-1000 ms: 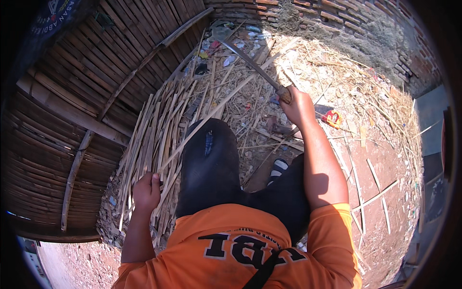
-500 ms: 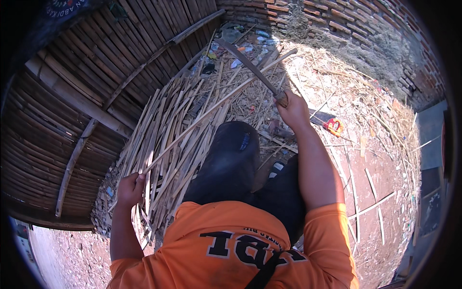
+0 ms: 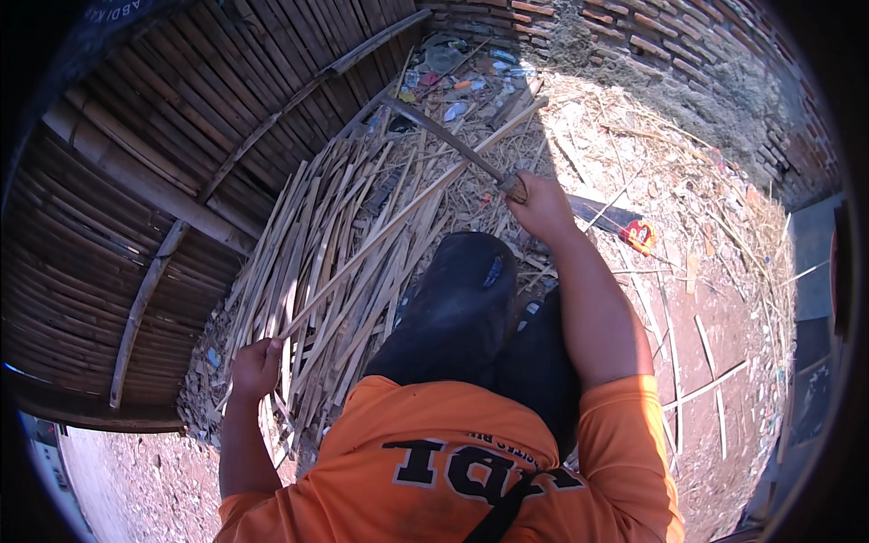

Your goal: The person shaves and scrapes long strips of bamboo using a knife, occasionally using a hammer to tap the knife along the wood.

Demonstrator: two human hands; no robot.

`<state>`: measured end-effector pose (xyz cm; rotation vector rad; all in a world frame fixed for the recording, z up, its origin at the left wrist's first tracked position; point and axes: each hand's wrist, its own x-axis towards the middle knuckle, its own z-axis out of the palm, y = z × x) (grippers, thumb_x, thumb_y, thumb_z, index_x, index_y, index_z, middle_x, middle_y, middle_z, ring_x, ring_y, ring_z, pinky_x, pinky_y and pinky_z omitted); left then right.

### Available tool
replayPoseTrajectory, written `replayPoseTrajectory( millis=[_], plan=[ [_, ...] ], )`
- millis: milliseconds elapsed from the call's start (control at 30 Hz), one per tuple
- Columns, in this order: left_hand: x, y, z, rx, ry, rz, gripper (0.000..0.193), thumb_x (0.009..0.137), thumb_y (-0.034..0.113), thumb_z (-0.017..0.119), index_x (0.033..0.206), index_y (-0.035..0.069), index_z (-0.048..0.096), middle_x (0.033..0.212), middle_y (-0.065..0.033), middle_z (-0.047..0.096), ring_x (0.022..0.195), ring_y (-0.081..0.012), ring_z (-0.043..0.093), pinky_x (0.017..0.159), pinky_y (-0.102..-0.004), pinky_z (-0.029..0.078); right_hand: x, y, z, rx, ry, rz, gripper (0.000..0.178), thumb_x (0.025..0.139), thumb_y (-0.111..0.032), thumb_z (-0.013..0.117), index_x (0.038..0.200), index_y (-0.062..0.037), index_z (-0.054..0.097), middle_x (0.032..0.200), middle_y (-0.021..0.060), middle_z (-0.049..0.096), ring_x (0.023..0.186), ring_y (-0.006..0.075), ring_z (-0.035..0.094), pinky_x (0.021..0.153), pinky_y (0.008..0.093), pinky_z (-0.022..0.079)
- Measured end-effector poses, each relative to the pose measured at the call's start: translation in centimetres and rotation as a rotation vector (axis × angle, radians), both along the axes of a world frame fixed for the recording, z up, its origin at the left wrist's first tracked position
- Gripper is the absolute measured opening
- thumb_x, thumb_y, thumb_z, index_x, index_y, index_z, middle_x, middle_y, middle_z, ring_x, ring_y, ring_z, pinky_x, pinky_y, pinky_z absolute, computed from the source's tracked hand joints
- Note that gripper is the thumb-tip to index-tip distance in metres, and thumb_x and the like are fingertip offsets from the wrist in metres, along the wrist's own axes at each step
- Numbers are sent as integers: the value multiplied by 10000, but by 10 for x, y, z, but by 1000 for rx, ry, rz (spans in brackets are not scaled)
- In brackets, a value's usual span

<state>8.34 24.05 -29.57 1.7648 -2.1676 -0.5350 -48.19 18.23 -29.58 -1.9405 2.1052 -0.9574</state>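
My right hand (image 3: 541, 206) is closed round the wooden handle of a machete (image 3: 445, 136), whose long dark blade points up and to the left. The blade crosses a long split bamboo strip (image 3: 404, 215) near its far end; whether they touch I cannot tell. At the strip's near end, my left hand (image 3: 257, 366) grips it with the thumb on top. The strip slants up and to the right, passing over many loose bamboo strips (image 3: 312, 244) strewn on the ground to the left of my legs.
A bamboo slat wall (image 3: 136, 226) rises on the left, and a brick wall (image 3: 634, 41) stands at the back. Right of my right hand lies a saw-like tool (image 3: 639, 237) with a red and yellow end. Shavings (image 3: 597, 127) and litter (image 3: 455, 110) cover the far ground.
The machete blade has dropped lower toward the strip, and my right hand has shifted slightly left and down. My left hand has stayed on the strip's near end.
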Motion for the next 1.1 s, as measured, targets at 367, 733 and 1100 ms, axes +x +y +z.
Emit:
replayPoseTrajectory(
  millis=[367, 733, 1100],
  plan=[
    [-6, -10, -5, -3, 28, -24, 555, 1057, 452, 520, 789, -23, 628, 572, -174, 534, 508, -308, 519, 530, -438, 406, -28, -2, 2, -34, -189, -227, 242, 838, -242, 742, 954, -53, 646, 877, 199, 707, 878, 419, 689, 781, 516, 522],
    [-84, -74, 38, 5, 75, -111, 537, 1065, 459, 513, 909, -31, 667, 600, -144, 538, 552, -221, 507, 564, -385, 415, -5, -6, 44, -1, -33, 120, 264, 818, -201, 783, 960, -27, 643, 830, 201, 688, 803, 423, 674, 699, 479, 512],
    [-122, -117, 70, -69, -34, -75, 561, 1051, 482, 536, 804, -16, 610, 588, -168, 493, 541, -224, 473, 555, -402, 415, -45, -62, 17, 80, -311, 105, 215, 816, -222, 725, 941, -66, 648, 852, 188, 693, 842, 431, 677, 743, 510, 524]
  ],
)
